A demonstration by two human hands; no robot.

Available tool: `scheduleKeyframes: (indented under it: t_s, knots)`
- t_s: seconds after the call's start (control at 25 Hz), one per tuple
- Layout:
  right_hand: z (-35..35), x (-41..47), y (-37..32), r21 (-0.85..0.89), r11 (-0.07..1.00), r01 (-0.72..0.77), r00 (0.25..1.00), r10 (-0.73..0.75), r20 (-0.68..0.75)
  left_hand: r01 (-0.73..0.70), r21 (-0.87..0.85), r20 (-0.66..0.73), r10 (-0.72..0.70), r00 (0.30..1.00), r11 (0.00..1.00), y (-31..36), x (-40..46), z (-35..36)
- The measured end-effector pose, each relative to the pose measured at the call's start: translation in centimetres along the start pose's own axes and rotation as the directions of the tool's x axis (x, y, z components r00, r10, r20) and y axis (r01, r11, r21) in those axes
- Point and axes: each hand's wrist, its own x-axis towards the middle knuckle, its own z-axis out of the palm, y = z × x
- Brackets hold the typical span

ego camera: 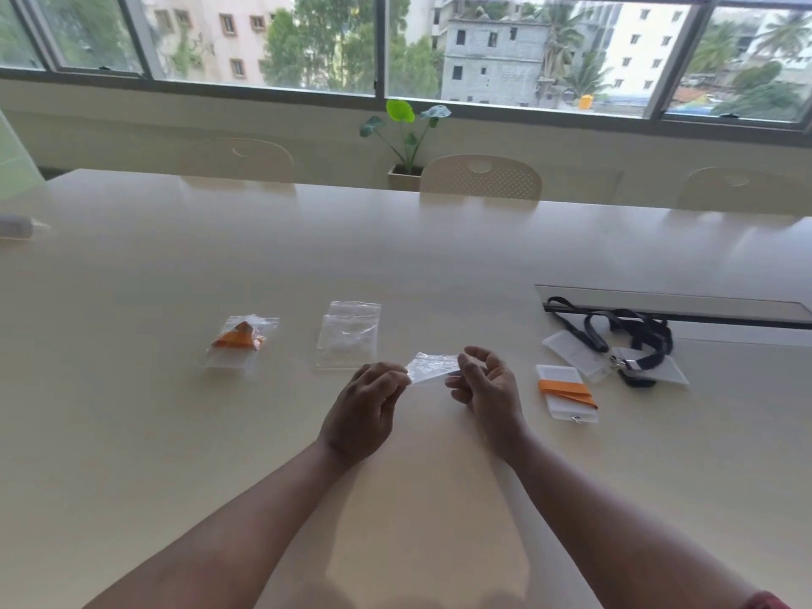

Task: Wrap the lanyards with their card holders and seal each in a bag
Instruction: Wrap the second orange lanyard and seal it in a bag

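A small clear zip bag (433, 367) is held just above the table between both hands: my left hand (364, 406) pinches its left edge and my right hand (487, 384) pinches its right edge. To the right lies a card holder wrapped in an orange lanyard (567, 392). Further right, black lanyards (632, 334) lie tangled over two clear card holders (575, 349). At the left sits a bag holding an orange lanyard and its card holder (239, 340). A small stack of clear bags (348, 338) lies between that bag and my hands.
The wide cream table (395, 248) has a cable slot (672, 307) at the right. Chairs (481, 178) stand along the far side, with a potted plant (406, 138) under the window. A pale object (17, 226) lies at the far left edge.
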Motion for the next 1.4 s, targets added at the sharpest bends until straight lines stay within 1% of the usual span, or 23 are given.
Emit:
scheduleKeyframes:
  t_s: [0.08, 0.12, 0.16, 0.2, 0.24, 0.28, 0.32, 0.36, 0.4, 0.64, 0.76, 0.84, 0.92, 1.0, 1.08, 1.16, 1.28, 1.4]
  knots:
    - [-1.6, -1.1, -0.1, -0.018, 1.0, 0.002, 1.0, -0.003, -0.026, -0.021, -0.022, 0.024, 0.022, 0.999, 1.0, 1.9, 0.4, 1.7]
    - [-2.2, -1.7, -0.2, -0.041, 0.999, 0.014, 0.998, -0.017, -0.06, -0.007, -0.034, 0.03, 0.008, 1.0, 0.999, 3.0, 0.6, 2.6]
    - [-2.9, -2.3, -0.4, -0.063, 0.997, 0.034, 0.992, -0.041, -0.116, 0.038, -0.06, 0.027, -0.037, 0.999, 0.997, 4.4, 0.7, 3.5]
    - [-3.5, -2.8, -0.4, -0.077, 0.995, 0.056, 0.982, -0.069, -0.177, 0.125, -0.117, 0.018, -0.124, 0.992, 0.985, 5.9, 0.7, 4.4]
    - [-4.1, -3.2, -0.6, -0.079, 0.994, 0.076, 0.971, -0.092, -0.22, 0.244, -0.207, 0.02, -0.245, 0.969, 0.947, 7.5, 0.9, 5.0]
    - [-4.4, -3.5, -0.9, -0.071, 0.994, 0.087, 0.967, -0.101, -0.234, 0.371, -0.313, 0.045, -0.377, 0.925, 0.874, 9.0, 1.0, 5.5]
    - [-4.6, -3.7, -1.0, -0.056, 0.995, 0.086, 0.969, -0.097, -0.229, 0.478, -0.401, 0.094, -0.484, 0.87, 0.782, 10.2, 1.2, 6.0]
    - [-4.8, -3.8, -1.2, -0.035, 0.996, 0.078, 0.974, -0.084, -0.211, 0.551, -0.449, 0.14, -0.554, 0.821, 0.703, 11.1, 1.4, 6.6]
    - [-5.0, -3.9, -1.3, -0.013, 0.998, 0.067, 0.98, -0.069, -0.188, 0.595, -0.469, 0.162, -0.598, 0.785, 0.653, 11.7, 1.6, 7.0]
    - [-5.5, -3.7, -1.5, 0.05, 0.998, 0.022, 0.998, -0.019, -0.058, 0.715, -0.493, 0.153, -0.76, 0.632, 0.495, 11.3, 2.2, 7.2]
    - [-6.0, -3.5, -1.3, 0.085, 0.996, -0.007, 1.0, 0.006, 0.019, 0.746, -0.487, 0.164, -0.791, 0.589, 0.454, 10.5, 2.3, 7.0]
    - [-6.3, -3.3, -1.3, 0.098, 0.995, -0.031, 0.994, 0.02, 0.105, 0.756, -0.445, 0.184, -0.777, 0.602, 0.48, 10.1, 2.1, 6.9]
    - [-6.6, -3.2, -1.4, 0.114, 0.992, -0.048, 0.985, 0.028, 0.169, 0.738, -0.409, 0.175, -0.748, 0.64, 0.537, 10.0, 1.8, 7.1]
    - [-6.8, -3.0, -1.3, 0.143, 0.989, -0.04, 0.989, 0.019, 0.148, 0.721, -0.401, 0.16, -0.731, 0.663, 0.566, 10.2, 1.8, 7.1]
    - [-6.8, -2.7, -1.0, 0.196, 0.98, -0.039, 0.997, 0.024, 0.08, 0.714, -0.411, 0.169, -0.723, 0.67, 0.566, 10.2, 1.7, 7.2]
    - [-6.7, -2.7, -0.7, 0.238, 0.97, -0.047, 0.999, 0.045, 0.011, 0.69, -0.417, 0.172, -0.694, 0.699, 0.592, 10.2, 1.4, 7.5]
    - [-6.9, -2.8, -0.9, 0.245, 0.968, -0.058, 0.998, 0.061, -0.004, 0.62, -0.39, 0.145, -0.619, 0.772, 0.681, 10.1, 1.5, 7.6]
    - [-7.8, -3.1, -1.1, 0.239, 0.966, -0.101, 0.994, 0.086, 0.072, 0.53, -0.238, 0.132, -0.513, 0.848, 0.814, 9.1, 1.7, 7.0]
